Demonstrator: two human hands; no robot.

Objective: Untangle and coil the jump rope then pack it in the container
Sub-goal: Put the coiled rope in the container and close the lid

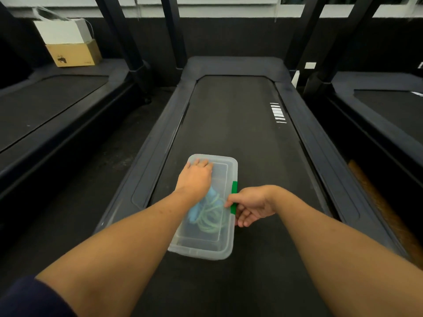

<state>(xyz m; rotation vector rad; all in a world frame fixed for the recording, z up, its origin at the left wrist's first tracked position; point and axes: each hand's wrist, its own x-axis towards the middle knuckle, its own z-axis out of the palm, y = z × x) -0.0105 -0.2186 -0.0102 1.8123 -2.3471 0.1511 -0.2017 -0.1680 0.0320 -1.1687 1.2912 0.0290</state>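
Lid (220,170) is pressed flat by left hand (195,177), fingers released, arm stretched forward; rope (211,216) is seen coiled inside the container (201,252) on the treadmill belt (238,124). Green latch (234,187) is pinched by right hand (250,205), fingers curled round it; lid should be held down while latch is snapped fully.

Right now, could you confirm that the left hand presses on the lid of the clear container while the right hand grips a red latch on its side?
Not quite: the latch is green, not red, as the head view shows. The left hand does press on the lid of the clear container while the right hand grips that latch on its side.
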